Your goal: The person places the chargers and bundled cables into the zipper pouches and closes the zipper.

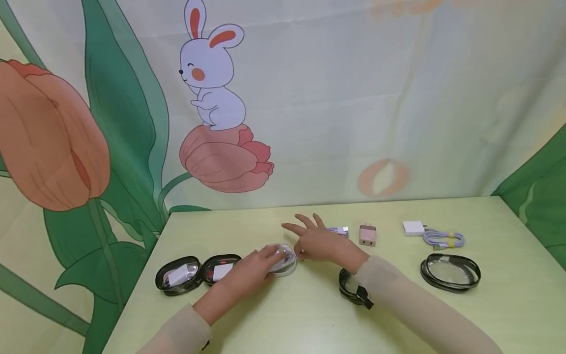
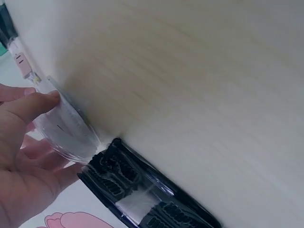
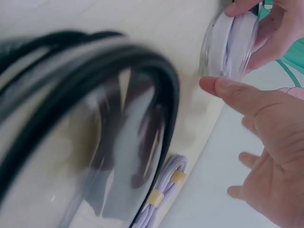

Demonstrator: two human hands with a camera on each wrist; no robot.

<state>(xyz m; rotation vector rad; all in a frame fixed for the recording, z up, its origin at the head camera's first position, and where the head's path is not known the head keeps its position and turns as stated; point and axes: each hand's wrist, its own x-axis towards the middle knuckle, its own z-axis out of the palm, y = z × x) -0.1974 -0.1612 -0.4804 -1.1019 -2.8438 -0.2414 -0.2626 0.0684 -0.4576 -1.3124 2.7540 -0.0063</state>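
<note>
A small clear oval case with white trim (image 1: 289,268) stands at the middle of the table, with something white inside. My left hand (image 1: 252,268) grips it from the left, its thumb on one side and its fingers on the other in the left wrist view. Just right of the case is my right hand (image 1: 322,243), its fingers spread and holding nothing. In the right wrist view the right thumb's tip lies at or very near the case's edge; contact is unclear. A black-trimmed clear case (image 2: 142,190) sits beside the white one, partly hidden by my left hand in the head view.
Another filled black-trimmed case (image 1: 179,276) stands at far left. Two more black-trimmed cases lie right, one (image 1: 349,295) partly behind my right forearm, one (image 1: 451,273) farther out. Behind them are a pink charger (image 1: 367,236), a white charger (image 1: 413,228), a lilac cable (image 1: 443,239) and another cable (image 1: 342,231).
</note>
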